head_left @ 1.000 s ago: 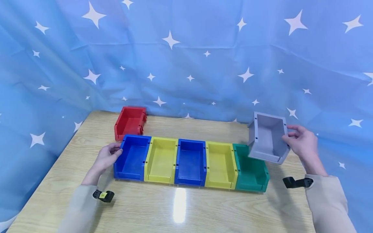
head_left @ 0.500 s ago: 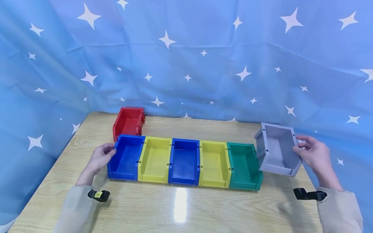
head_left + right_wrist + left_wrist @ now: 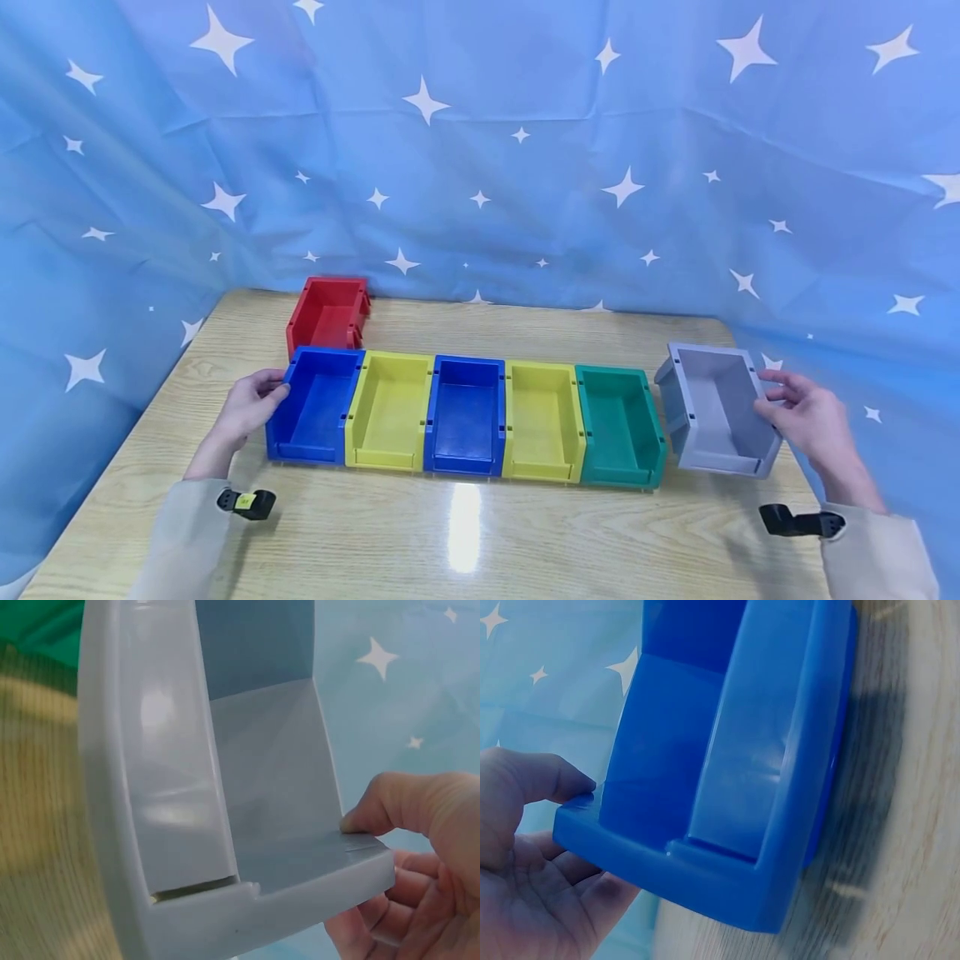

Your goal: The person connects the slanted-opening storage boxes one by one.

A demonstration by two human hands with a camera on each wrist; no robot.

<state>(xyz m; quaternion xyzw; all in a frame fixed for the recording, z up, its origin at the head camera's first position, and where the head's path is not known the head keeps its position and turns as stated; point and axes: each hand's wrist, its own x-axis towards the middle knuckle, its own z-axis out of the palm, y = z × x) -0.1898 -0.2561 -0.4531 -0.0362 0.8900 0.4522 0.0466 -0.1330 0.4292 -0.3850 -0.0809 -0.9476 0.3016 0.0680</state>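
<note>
Gray bin [image 3: 714, 410] now lower, beside green bin [image 3: 618, 423]: smooth plastic, low-fronted. My right hand [image 3: 808, 419] pinches its wall; left hand [image 3: 246, 406] pinches glossy leftmost blue bin [image 3: 318, 408].

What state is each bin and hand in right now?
Red bin: upright, empty where visible
Left blue bin: empty, upright
Left yellow bin: empty, upright
Middle blue bin: empty, upright
Right yellow bin: empty, upright
Green bin: empty, upright
Gray bin: empty, held
Left hand: pinching left blue bin
Right hand: pinching gray bin

a curtained-off workspace, shown by star-patterned blue cloth [image 3: 450, 158] hung close behind a wood-grain table [image 3: 360, 533].
</note>
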